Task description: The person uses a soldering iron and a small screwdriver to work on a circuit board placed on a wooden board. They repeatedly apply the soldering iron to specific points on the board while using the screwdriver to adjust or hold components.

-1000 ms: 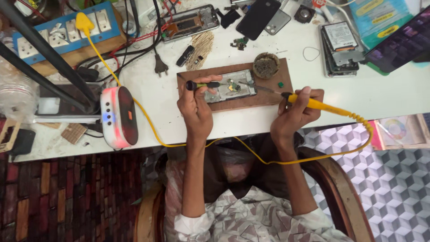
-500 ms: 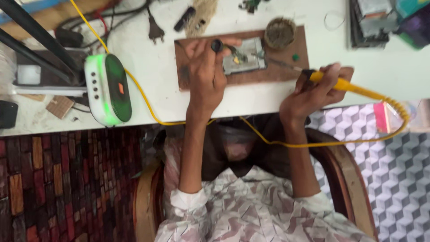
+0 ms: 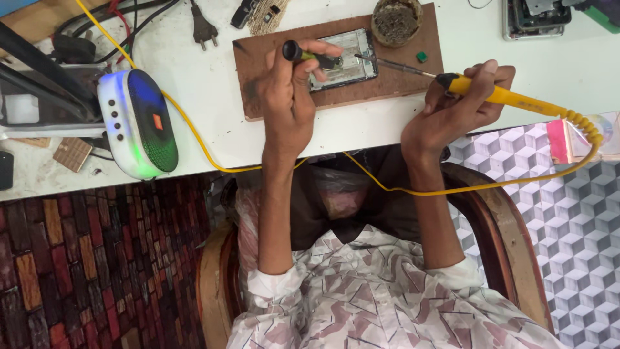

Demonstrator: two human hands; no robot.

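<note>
My left hand (image 3: 287, 97) grips a small tool with a black handle (image 3: 294, 50), its tip resting on an opened phone (image 3: 345, 61) that lies on a brown wooden board (image 3: 258, 58). My right hand (image 3: 452, 106) holds a yellow soldering iron (image 3: 516, 100). The iron's metal tip (image 3: 387, 63) points left and touches the phone's right edge. A round tin of brown wire wool (image 3: 395, 19) sits at the board's far right corner, with a small green part (image 3: 421, 57) beside it.
A white speaker with a glowing green and blue front (image 3: 139, 123) stands on the white table (image 3: 213, 103) to the left. The iron's yellow cable (image 3: 194, 136) crosses the table edge. A black plug (image 3: 203, 29) and dismantled devices (image 3: 536, 16) lie further back. Wooden chair arms (image 3: 510, 232) flank my lap.
The view has dropped and closed in on the board. My left hand stays on the phone with its tool, while my right hand has brought the iron's tip onto the phone.
</note>
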